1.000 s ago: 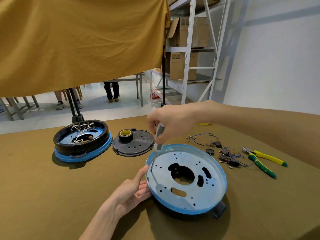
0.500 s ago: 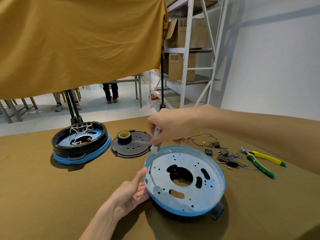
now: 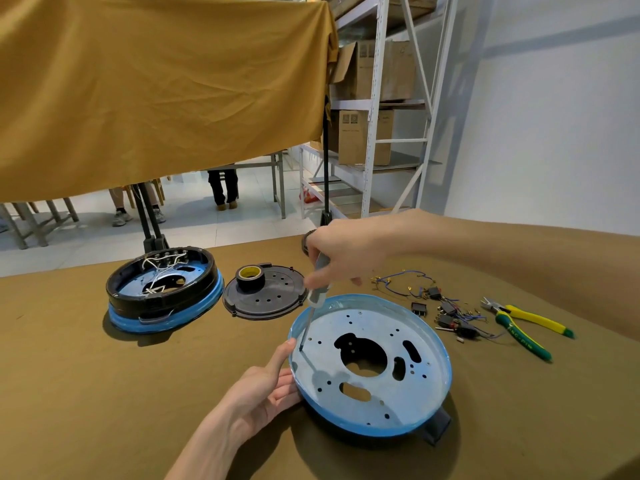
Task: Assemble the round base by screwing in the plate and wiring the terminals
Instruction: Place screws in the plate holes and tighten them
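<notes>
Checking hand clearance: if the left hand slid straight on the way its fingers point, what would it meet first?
The left hand already touches the round base at its blue rim; the screwdriver tip seems next.

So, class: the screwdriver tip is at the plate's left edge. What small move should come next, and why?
Probably keep turning the screwdriver to drive that screw home. Its tip sits at a hole near the rim of the plate, the right hand grips the handle, and the left hand steadies the plate's edge.

No text is legible: printing on the cardboard boxes [image 3: 365, 135] and green pliers handle [image 3: 521, 339] is too blurred.
</notes>
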A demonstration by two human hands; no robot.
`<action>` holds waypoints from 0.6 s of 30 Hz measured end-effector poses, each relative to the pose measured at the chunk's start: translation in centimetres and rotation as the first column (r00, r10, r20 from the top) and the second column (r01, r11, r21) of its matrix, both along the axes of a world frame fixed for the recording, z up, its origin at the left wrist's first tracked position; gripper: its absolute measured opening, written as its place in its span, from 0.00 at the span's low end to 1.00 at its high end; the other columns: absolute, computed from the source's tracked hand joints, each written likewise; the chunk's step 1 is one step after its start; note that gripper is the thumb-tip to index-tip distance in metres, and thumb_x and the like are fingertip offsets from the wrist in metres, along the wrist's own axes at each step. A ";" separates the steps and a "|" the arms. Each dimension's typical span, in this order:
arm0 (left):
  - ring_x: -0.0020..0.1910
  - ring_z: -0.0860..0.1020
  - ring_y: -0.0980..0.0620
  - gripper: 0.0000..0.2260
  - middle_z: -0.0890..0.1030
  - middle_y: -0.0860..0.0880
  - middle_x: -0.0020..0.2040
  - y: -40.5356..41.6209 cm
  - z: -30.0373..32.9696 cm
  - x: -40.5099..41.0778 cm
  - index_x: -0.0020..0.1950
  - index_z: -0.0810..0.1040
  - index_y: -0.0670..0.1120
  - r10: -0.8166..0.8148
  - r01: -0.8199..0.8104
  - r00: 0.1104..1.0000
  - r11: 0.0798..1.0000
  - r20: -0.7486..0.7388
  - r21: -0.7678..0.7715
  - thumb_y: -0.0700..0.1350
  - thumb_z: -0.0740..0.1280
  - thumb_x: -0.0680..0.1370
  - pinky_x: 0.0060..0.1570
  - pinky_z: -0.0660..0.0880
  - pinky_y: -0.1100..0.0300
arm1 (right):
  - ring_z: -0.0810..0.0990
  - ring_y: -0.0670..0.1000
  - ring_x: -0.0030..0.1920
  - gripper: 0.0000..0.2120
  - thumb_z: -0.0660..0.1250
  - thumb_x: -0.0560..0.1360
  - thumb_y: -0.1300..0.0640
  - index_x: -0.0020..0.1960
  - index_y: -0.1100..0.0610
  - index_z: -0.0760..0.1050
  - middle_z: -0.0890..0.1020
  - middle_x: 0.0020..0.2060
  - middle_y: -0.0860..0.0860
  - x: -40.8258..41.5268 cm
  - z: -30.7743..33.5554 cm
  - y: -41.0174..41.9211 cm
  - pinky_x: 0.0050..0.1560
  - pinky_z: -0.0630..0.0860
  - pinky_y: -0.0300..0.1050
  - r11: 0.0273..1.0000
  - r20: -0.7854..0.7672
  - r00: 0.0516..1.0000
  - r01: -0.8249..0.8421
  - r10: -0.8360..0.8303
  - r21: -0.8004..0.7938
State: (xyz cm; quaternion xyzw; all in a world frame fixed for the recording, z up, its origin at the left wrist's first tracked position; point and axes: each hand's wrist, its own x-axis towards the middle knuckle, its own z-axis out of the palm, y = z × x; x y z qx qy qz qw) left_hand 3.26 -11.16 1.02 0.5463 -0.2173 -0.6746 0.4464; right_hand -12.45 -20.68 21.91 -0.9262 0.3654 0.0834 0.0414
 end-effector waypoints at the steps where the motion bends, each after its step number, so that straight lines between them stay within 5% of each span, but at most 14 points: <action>1: 0.53 0.86 0.40 0.34 0.86 0.35 0.53 0.0 0.0 0.0 0.61 0.79 0.33 0.006 -0.006 1.000 1.000 0.001 -0.002 0.58 0.77 0.67 0.60 0.80 0.46 | 0.81 0.48 0.29 0.14 0.69 0.79 0.45 0.53 0.55 0.75 0.86 0.37 0.52 -0.3 0.3 -0.1 0.27 0.76 0.39 0.997 0.004 1.000 -0.016 0.016 0.072; 5: 0.53 0.86 0.40 0.34 0.86 0.35 0.53 -0.1 -0.1 0.0 0.62 0.79 0.34 0.002 -0.002 1.000 1.000 0.007 -0.004 0.58 0.77 0.66 0.59 0.80 0.47 | 0.83 0.50 0.27 0.09 0.70 0.79 0.49 0.50 0.55 0.76 0.86 0.36 0.55 -0.5 -0.1 0.0 0.25 0.76 0.39 0.993 0.062 0.995 -0.080 0.075 0.084; 9: 0.57 0.85 0.37 0.34 0.85 0.34 0.54 -0.1 -0.3 0.0 0.60 0.80 0.34 0.024 -0.024 0.999 1.000 0.021 -0.018 0.58 0.77 0.65 0.59 0.80 0.46 | 0.77 0.49 0.21 0.26 0.61 0.83 0.40 0.46 0.63 0.80 0.84 0.30 0.55 0.1 -0.6 -0.2 0.21 0.72 0.36 0.998 0.023 1.000 0.003 -0.001 -0.057; 12: 0.57 0.85 0.38 0.35 0.86 0.35 0.54 0.0 -0.3 -0.1 0.60 0.80 0.35 0.011 -0.011 1.000 0.999 0.022 -0.036 0.59 0.77 0.65 0.59 0.80 0.47 | 0.80 0.49 0.26 0.17 0.68 0.79 0.43 0.57 0.56 0.74 0.85 0.35 0.52 -0.4 0.0 -0.1 0.24 0.75 0.38 0.999 -0.019 1.000 -0.007 0.008 0.049; 16: 0.55 0.86 0.42 0.33 0.86 0.37 0.54 0.1 -0.4 0.0 0.60 0.80 0.36 -0.013 0.014 1.000 0.999 0.022 -0.046 0.61 0.76 0.67 0.55 0.82 0.50 | 0.85 0.54 0.38 0.09 0.71 0.78 0.49 0.51 0.52 0.75 0.85 0.42 0.53 -0.9 -0.3 0.3 0.38 0.84 0.53 0.997 0.057 0.995 -0.083 0.083 -0.004; 18: 0.55 0.86 0.43 0.33 0.86 0.37 0.54 0.2 -0.5 0.0 0.60 0.80 0.36 -0.016 0.018 0.999 0.998 0.035 -0.056 0.61 0.75 0.67 0.57 0.81 0.49 | 0.85 0.57 0.39 0.12 0.69 0.80 0.46 0.48 0.55 0.77 0.85 0.41 0.55 -0.5 -0.8 0.5 0.39 0.84 0.55 0.997 0.046 0.998 -0.050 0.053 -0.058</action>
